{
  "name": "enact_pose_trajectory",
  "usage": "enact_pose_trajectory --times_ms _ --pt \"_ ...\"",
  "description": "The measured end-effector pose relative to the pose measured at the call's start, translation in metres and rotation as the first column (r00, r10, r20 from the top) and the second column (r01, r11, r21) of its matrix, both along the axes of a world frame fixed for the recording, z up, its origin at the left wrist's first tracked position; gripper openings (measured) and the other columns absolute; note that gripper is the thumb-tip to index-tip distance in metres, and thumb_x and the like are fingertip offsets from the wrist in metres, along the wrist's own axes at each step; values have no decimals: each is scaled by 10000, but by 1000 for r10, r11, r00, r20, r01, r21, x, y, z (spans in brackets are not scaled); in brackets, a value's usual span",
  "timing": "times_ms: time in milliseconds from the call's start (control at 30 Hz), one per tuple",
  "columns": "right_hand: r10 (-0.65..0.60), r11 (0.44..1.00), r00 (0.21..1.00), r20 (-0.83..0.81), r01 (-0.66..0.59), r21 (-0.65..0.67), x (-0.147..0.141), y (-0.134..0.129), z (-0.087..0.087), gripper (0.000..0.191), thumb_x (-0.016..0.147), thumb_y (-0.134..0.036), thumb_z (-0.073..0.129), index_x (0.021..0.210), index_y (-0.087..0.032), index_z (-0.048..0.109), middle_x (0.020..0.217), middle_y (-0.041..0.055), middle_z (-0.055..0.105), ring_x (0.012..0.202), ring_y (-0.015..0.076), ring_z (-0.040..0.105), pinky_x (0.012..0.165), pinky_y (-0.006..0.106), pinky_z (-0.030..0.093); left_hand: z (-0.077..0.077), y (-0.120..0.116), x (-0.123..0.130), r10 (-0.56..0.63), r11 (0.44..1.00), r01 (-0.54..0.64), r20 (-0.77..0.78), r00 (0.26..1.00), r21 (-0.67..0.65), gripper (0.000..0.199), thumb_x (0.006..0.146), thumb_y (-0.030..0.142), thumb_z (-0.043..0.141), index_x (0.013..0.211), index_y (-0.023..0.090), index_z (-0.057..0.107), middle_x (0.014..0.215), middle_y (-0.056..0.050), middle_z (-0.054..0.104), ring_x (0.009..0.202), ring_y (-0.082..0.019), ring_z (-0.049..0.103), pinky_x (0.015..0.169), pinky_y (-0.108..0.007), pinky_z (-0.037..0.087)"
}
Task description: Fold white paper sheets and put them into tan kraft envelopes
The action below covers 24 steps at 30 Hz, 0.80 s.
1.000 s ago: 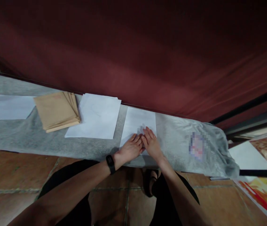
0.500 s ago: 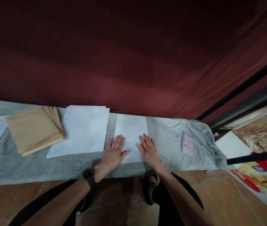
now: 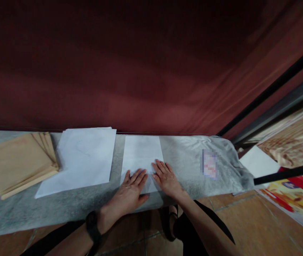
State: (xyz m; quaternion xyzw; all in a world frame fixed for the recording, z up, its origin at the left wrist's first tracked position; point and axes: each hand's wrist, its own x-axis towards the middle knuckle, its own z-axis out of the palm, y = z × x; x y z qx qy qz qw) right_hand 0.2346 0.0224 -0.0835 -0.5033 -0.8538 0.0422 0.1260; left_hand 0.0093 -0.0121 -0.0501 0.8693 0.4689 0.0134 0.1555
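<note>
In front of me a white sheet of paper (image 3: 143,147) lies on a grey cloth surface, with a faint crease across its middle. My left hand (image 3: 131,188) rests on its lower left part, palm down with fingers spread. On the lower right part lies my right hand (image 3: 166,179), fingers stretched out flat. Neither hand grips anything. To the left sits a stack of larger white sheets (image 3: 84,156). Several brown paper envelopes (image 3: 18,160) are piled farther left and overlap the stack's edge.
The grey cloth (image 3: 186,170) covers a long narrow bench against a dark red curtain (image 3: 141,89). A small blurred item (image 3: 209,164) lies at its right. Black bars (image 3: 287,174), a white sheet (image 3: 259,163) and a colourful box (image 3: 298,199) are beyond the right end.
Both hands have slid toward me over the paper, the left one most, reaching its near edge. The view has shifted slightly, so the stack and envelopes appear lower and farther left.
</note>
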Motion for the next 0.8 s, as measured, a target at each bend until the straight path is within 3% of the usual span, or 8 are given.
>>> enact_pose_trajectory --times_ms 133,267,400,500,600,700,800 --pt "98 991 990 -102 -107 -86 20 10 7 510 1005 -175 468 1515 -190 455 1588 100 422 1466 221 394 1222 453 336 9 -4 -14 26 999 -28 -40 999 -45 685 839 230 526 1517 186 435 1623 -111 361 1529 -287 269 1248 -555 210" --pt "120 972 971 -207 -158 -175 34 16 13 684 852 53 396 1484 -185 499 1563 74 466 1452 178 414 1222 388 354 10 -7 -19 31 998 -36 -89 996 -59 759 771 84 444 1522 193 430 1628 -80 355 1529 -260 272 1250 -537 217" --pt "117 961 955 -272 -178 -210 41 17 14 778 775 97 387 1476 -213 514 1561 49 469 1454 183 413 1223 391 358 9 -5 -22 30 998 -36 -116 993 -51 774 752 14 400 1498 204 472 1609 -65 394 1512 -248 316 1236 -514 266" --pt "119 959 948 -295 -187 -213 43 17 13 774 780 92 412 1474 -235 518 1556 45 476 1453 190 416 1228 413 348 11 3 -30 62 998 -62 -4 998 -13 637 803 58 440 1404 212 585 1528 -79 521 1433 -242 457 1202 -454 347" --pt "98 957 936 -337 -183 -227 46 18 16 730 809 57 470 1468 -252 528 1540 50 498 1434 207 446 1216 434 366 17 13 -42 192 981 -191 176 965 -24 370 911 222 462 1165 218 730 1288 -93 713 1183 -251 669 1046 -393 502" --pt "82 944 906 -416 -204 -259 50 19 27 615 883 -43 529 1454 -269 546 1499 53 547 1402 220 489 1195 444 390 25 18 -53 285 958 -256 406 868 -125 348 948 416 468 1001 230 756 1026 -55 785 940 -236 732 862 -333 562" --pt "80 924 854 -514 -258 -283 51 19 37 425 944 -180 571 1354 -265 647 1407 53 633 1371 237 521 1178 442 399 33 17 -58 371 927 -258 557 743 -273 372 890 527 550 910 215 751 879 -28 775 819 -219 712 744 -288 560"
